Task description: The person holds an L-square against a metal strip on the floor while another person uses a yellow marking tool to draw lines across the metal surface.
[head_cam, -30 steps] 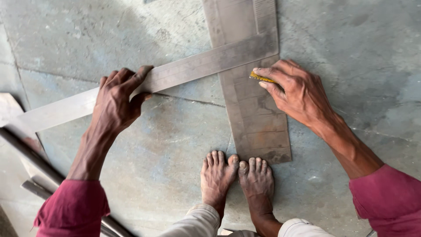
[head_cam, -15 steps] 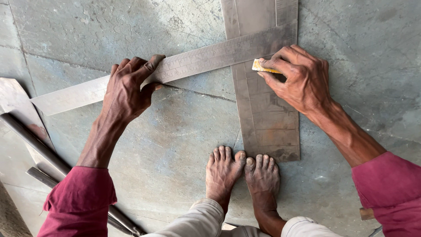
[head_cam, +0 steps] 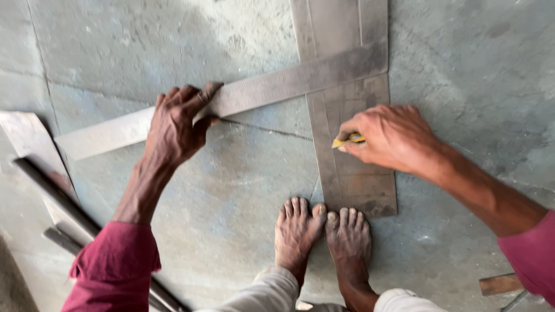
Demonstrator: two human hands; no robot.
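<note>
A grey metal strip (head_cam: 347,34) lies flat on the stone floor, running away from my bare feet (head_cam: 321,231). Across it lies a long steel ruler (head_cam: 277,86), slanting up to the right. My left hand (head_cam: 176,124) presses down on the ruler's middle, fingers spread over its edge. My right hand (head_cam: 390,136) rests on the strip below the ruler and grips a small yellow marker (head_cam: 348,140), its tip touching the metal near the strip's left edge.
Dark metal bars (head_cam: 52,196) and a pale sheet piece (head_cam: 26,138) lie at the left. A wooden handle (head_cam: 500,284) shows at the bottom right. The floor (head_cam: 144,40) is grey stone slabs with joints.
My right hand has moved from the ruler's edge down the strip toward my feet, carrying the yellow marker. The left hand stays pressed on the ruler.
</note>
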